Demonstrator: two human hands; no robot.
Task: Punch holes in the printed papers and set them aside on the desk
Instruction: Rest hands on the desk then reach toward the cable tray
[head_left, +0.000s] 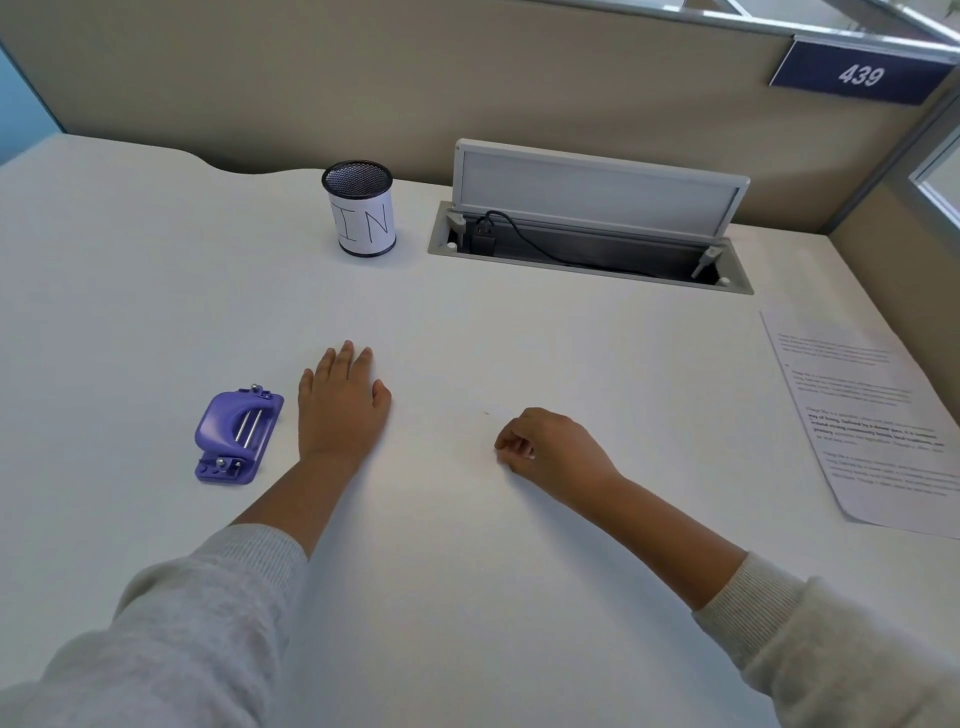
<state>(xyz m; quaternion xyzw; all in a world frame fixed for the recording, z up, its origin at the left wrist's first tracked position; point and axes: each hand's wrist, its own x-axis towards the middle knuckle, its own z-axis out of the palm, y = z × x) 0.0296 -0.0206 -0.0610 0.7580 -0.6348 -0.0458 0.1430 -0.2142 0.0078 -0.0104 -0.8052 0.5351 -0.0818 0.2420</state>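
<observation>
white desk (467, 322): left hand (340, 410) flat beside hole punch (236, 436); right hand (550, 449) curled, empty.

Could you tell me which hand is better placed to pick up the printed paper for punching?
The right hand: the printed paper lies at the desk's right edge, on that hand's side. The left hand rests flat beside the purple hole punch, far from the paper.

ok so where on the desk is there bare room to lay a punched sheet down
The widest bare patch lies between the right hand and the printed papers, below the open cable tray. Another runs along the far left, between the mesh cup and the purple hole punch. It is tightest around the punch and the left hand beside it.
</observation>
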